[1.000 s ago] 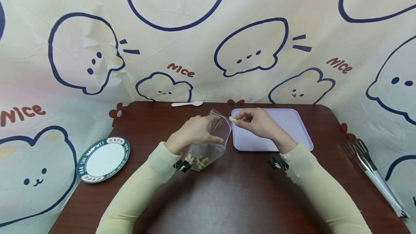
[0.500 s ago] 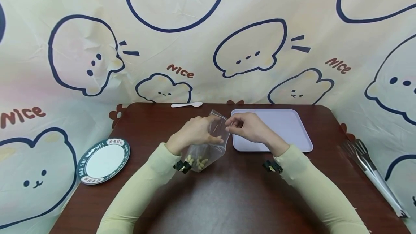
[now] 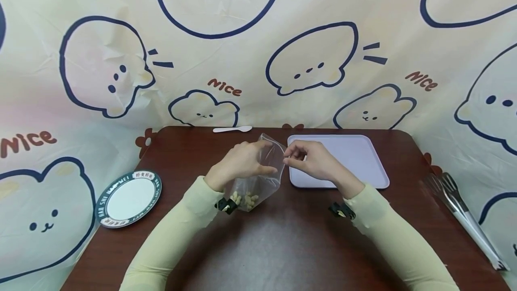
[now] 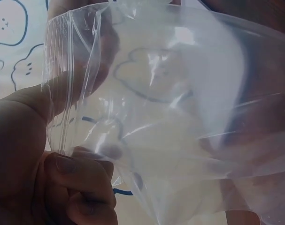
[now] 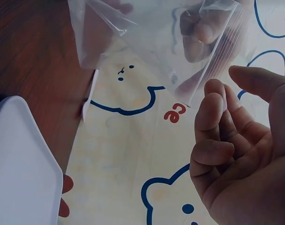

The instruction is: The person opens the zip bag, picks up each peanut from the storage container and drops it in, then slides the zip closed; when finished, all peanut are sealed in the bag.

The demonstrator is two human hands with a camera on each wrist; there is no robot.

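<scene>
My left hand holds a clear zip bag by its upper part, thumb and forefinger spread at the mouth. In the left wrist view, curled fingers grip the bag's zip edge. Several small pale-yellow knobbly pieces lie at the bottom of the bag; their exact kind is too small to tell. Just right of the bag mouth is my right hand, over the left part of a pale lilac tray. The right wrist view shows its thumb apart from loosely bent fingers, with nothing visible between them.
A round plate with a green rim lies at the table's left edge. A white plastic spoon is at the back edge. Metal tongs lie along the right edge. A printed cloth hangs behind the table.
One second ago my right hand pinched a pale-yellow piece beside the bag mouth. It moved left to the mouth, then slightly back right, and no piece shows in it now. The left hand stays put.
</scene>
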